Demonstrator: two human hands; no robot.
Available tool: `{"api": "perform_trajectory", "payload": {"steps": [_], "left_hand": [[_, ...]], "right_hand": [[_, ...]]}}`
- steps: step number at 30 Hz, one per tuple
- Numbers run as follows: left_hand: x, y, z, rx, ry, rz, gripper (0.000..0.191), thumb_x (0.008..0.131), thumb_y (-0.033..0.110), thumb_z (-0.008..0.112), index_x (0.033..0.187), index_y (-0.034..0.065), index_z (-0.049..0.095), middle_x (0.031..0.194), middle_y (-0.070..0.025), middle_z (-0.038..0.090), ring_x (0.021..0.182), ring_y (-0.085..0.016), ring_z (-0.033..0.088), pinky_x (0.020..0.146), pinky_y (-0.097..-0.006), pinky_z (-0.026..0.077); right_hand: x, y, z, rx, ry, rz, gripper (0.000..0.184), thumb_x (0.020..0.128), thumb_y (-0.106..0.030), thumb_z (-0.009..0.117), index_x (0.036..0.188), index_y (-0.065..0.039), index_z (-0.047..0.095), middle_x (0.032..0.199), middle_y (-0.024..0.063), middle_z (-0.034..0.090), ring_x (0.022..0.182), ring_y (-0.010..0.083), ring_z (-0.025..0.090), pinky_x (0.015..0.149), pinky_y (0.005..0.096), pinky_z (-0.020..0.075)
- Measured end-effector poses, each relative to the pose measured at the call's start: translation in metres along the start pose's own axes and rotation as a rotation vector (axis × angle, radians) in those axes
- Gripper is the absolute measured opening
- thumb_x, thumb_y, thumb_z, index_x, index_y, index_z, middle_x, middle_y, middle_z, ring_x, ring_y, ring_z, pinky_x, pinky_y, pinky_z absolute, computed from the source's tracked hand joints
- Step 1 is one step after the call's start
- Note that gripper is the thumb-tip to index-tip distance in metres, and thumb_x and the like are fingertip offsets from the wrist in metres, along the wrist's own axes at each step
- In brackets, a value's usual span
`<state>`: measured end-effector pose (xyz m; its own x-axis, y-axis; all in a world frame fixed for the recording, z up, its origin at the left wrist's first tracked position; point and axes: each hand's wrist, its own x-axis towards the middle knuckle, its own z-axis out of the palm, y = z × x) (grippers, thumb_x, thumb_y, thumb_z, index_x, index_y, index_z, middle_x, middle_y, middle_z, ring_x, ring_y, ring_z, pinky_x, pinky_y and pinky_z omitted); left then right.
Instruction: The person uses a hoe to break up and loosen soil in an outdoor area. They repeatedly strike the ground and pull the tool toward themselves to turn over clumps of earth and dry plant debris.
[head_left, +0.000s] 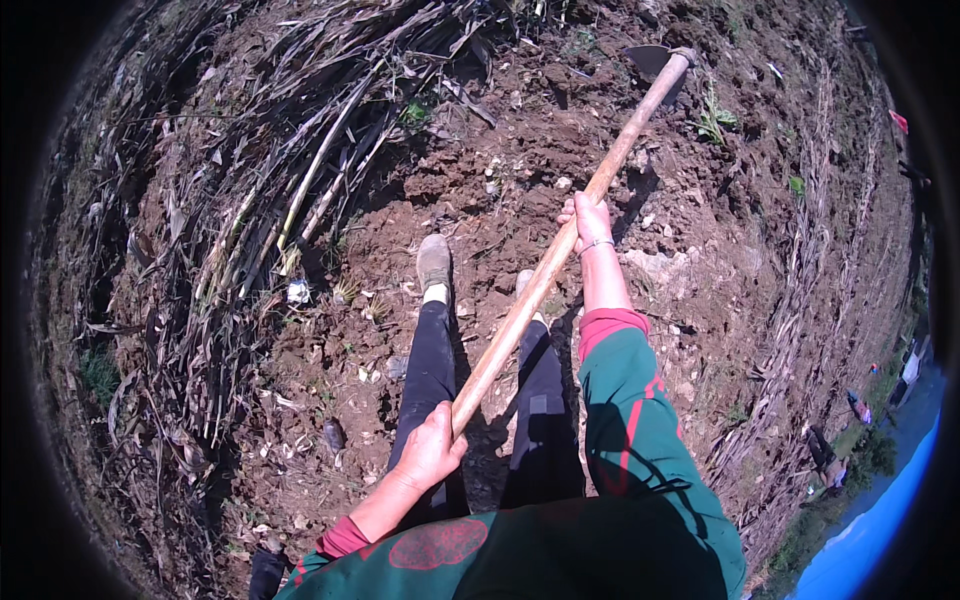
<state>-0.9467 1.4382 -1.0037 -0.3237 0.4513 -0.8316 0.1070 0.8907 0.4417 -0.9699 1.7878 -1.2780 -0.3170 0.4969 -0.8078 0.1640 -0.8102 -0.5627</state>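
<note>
A hoe with a long wooden handle runs diagonally before me. My left hand is closed around the handle's lower end, in front of my trouser legs. Farther up, near the handle's middle, my right hand grips it too, a thin band at the wrist. The dark metal hoe blade is at the far end, over broken brown soil; whether it touches the ground I cannot tell. A leafy green weed grows right of the blade.
Cut dry stalks lie heaped at the left. Another row of dry stalks runs along the right. My shoe stands on clods and pale stones. A dark bottle-like object lies lower left. Another person is far right.
</note>
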Motion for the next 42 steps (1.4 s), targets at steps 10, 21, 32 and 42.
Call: {"api": "perform_trajectory", "payload": {"steps": [10, 21, 32, 42], "left_hand": [[-0.183, -0.057, -0.06, 0.06, -0.18, -0.58, 0.045, 0.074, 0.018, 0.068, 0.106, 0.0009, 0.041, 0.079, -0.0273, 0.063, 0.075, -0.046, 0.063, 0.068, -0.0523, 0.051], [-0.19, -0.138, -0.013, -0.18, -0.079, -0.54, 0.038, 0.069, 0.016, 0.069, 0.101, 0.0048, 0.05, 0.079, -0.0208, 0.064, 0.074, -0.037, 0.065, 0.068, -0.0424, 0.052], [-0.355, -0.135, -0.027, -0.301, -0.101, -1.015, 0.036, 0.074, 0.016, 0.072, 0.099, 0.0038, 0.049, 0.076, -0.0134, 0.061, 0.072, -0.021, 0.061, 0.066, -0.0371, 0.05], [-0.32, -0.147, -0.003, -0.206, -0.019, -0.769, 0.041, 0.074, 0.023, 0.074, 0.1, 0.0022, 0.05, 0.073, -0.0174, 0.062, 0.069, -0.028, 0.064, 0.065, -0.0395, 0.05]], "right_hand": [[-0.177, 0.165, 0.073, 0.095, 0.028, 0.359, 0.014, 0.09, -0.005, 0.051, 0.089, -0.003, 0.037, 0.063, 0.0064, 0.048, 0.045, 0.0146, 0.048, 0.038, 0.0303, 0.0438], [-0.189, 0.121, 0.102, -0.135, -0.007, 0.174, 0.026, 0.09, -0.005, 0.052, 0.101, -0.006, 0.028, 0.074, 0.008, 0.05, 0.049, 0.0146, 0.051, 0.041, 0.0284, 0.0474], [-0.406, 0.24, 0.153, -0.487, -0.302, 0.579, 0.032, 0.091, -0.014, 0.055, 0.104, -0.007, 0.026, 0.069, 0.0051, 0.05, 0.05, 0.0134, 0.053, 0.041, 0.029, 0.0443], [-0.327, 0.2, 0.15, -0.258, -0.193, 0.47, 0.029, 0.089, -0.009, 0.055, 0.105, -0.005, 0.03, 0.078, 0.0076, 0.049, 0.053, 0.0134, 0.052, 0.043, 0.0272, 0.0459]]}}
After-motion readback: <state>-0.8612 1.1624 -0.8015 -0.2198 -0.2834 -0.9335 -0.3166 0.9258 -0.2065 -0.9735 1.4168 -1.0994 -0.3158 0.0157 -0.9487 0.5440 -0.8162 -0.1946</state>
